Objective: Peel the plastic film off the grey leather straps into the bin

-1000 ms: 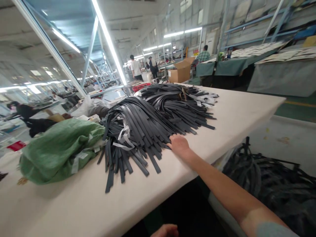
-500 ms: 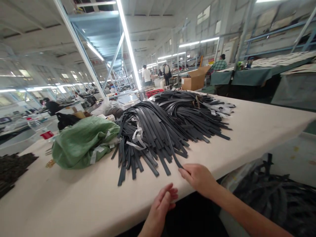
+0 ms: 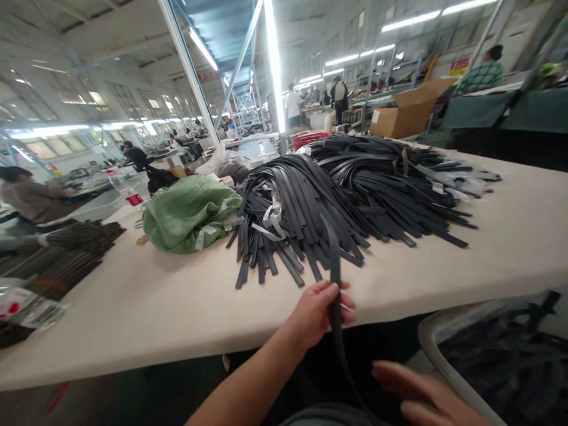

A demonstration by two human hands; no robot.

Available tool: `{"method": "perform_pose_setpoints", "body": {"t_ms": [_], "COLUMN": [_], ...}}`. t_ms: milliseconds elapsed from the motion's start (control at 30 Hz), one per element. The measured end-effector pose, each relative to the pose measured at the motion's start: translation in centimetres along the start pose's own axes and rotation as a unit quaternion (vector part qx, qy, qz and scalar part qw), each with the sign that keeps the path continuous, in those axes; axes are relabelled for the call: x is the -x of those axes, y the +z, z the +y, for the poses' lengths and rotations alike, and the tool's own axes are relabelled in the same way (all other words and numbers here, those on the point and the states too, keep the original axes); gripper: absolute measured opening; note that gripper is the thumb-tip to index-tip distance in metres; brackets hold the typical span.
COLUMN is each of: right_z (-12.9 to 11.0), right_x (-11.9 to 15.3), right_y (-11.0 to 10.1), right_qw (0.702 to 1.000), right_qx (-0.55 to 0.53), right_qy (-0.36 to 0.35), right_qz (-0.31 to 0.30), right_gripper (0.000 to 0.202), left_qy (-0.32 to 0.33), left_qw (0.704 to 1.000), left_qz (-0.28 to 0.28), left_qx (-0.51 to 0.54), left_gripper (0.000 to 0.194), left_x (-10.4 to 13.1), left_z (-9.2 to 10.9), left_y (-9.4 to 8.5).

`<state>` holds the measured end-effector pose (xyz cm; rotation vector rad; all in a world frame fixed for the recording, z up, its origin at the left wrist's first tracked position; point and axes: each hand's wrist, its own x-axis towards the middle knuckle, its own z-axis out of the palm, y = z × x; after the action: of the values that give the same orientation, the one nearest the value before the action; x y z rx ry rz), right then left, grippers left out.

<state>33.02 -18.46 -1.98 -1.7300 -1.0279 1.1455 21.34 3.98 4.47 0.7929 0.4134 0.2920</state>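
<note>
A black strap (image 3: 335, 260) is pinched between the thumb and fingers of my left hand (image 3: 320, 307), at the table's front edge. One end of it stands up toward the pile, while the rest hangs down past the edge toward my lap. To the right of the hanging part is my right hand (image 3: 421, 387), smeared by motion, its fingers stretched out and nothing seen in them. Behind my left hand, a big pile of black straps (image 3: 306, 195) spreads over the pale tabletop (image 3: 177, 307), with white ties among them.
Left of the pile lies a green sack (image 3: 190, 216). Bundles of dark strips (image 3: 66, 248) lie at the far left beside a clear plastic wrapper (image 3: 31, 305). Below the table at right stands a bin (image 3: 428, 337) holding black straps. A cardboard box (image 3: 408, 112) and other people are farther back.
The strap has come away from the pile and is now in my left hand. My right hand has let go and moved down and right. The view has turned left.
</note>
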Motion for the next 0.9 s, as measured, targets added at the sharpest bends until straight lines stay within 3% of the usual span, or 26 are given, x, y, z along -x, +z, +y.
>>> {"method": "perform_pose_setpoints", "body": {"t_ms": [67,167,233,267,300,333,367,433,533,600,667,767,833,867,900], "right_z": [-2.7,-6.7,-8.6,-9.1,-9.4,-9.4,-9.2,-8.4,-6.7,-5.8,-5.2,-4.6,-4.4,-4.3,-4.3], "right_x": [-2.0,-5.2,-6.4,-6.7,-6.8,-6.8,-6.6,-6.0,-5.2,-4.7,-4.4,-4.2,-4.5,-4.8,-5.1], "right_y": [-0.9,-0.9,-0.4,-0.2,-0.1,0.0,-0.1,-0.3,-0.7,-0.9,-1.0,-1.1,-1.1,-1.0,-0.9], "right_qw": [0.98,0.909,0.868,0.854,0.845,0.841,0.839,0.837,0.832,0.826,0.818,0.812,0.814,0.816,0.819], "right_qx": [-0.184,-0.37,-0.436,-0.455,-0.465,-0.469,-0.467,-0.461,-0.459,-0.462,-0.465,-0.463,-0.464,-0.467,-0.471], "right_qy": [-0.017,-0.025,-0.044,-0.059,-0.072,-0.079,-0.079,-0.066,-0.028,-0.002,0.017,0.038,0.048,0.05,0.048], "right_qz": [0.07,0.187,0.233,0.245,0.253,0.26,0.268,0.289,0.311,0.323,0.338,0.353,0.346,0.336,0.325], "right_gripper": [0.056,0.051,0.047,0.047,0.047,0.048,0.049,0.05,0.051,0.053,0.056,0.058,0.059,0.059,0.058], "left_qy": [-0.08,-0.148,-0.122,-0.079,-0.02,0.054,0.134,0.221,0.228,0.193,0.17,0.162,0.15,0.143,0.138], "left_qw": [0.991,0.97,0.951,0.928,0.889,0.828,0.757,0.644,0.494,0.441,0.436,0.467,0.495,0.52,0.563], "left_qz": [-0.074,-0.129,-0.141,-0.137,-0.122,-0.091,-0.027,0.071,0.185,0.204,0.197,0.182,0.169,0.158,0.141], "left_qx": [-0.074,-0.145,-0.248,-0.337,-0.44,-0.551,-0.639,-0.729,-0.819,-0.852,-0.862,-0.85,-0.839,-0.827,-0.802], "left_gripper": [0.05,0.051,0.047,0.043,0.038,0.031,0.025,0.019,0.024,0.02,0.014,0.018,0.018,0.019,0.021], "left_x": [1.4,2.9,3.1,2.8,2.3,1.5,0.5,-2.0,-5.8,-7.6,-8.4,-7.4,-5.2,-3.8,-2.0], "left_z": [-2.9,-5.9,-5.4,-4.3,-2.6,-0.5,1.8,6.8,12.8,15.4,16.8,17.8,17.9,17.8,17.7], "left_y": [0.4,0.5,-0.2,-0.8,-1.6,-2.6,-3.7,-6.1,-9.1,-10.2,-10.7,-10.7,-10.7,-10.7,-10.8]}}
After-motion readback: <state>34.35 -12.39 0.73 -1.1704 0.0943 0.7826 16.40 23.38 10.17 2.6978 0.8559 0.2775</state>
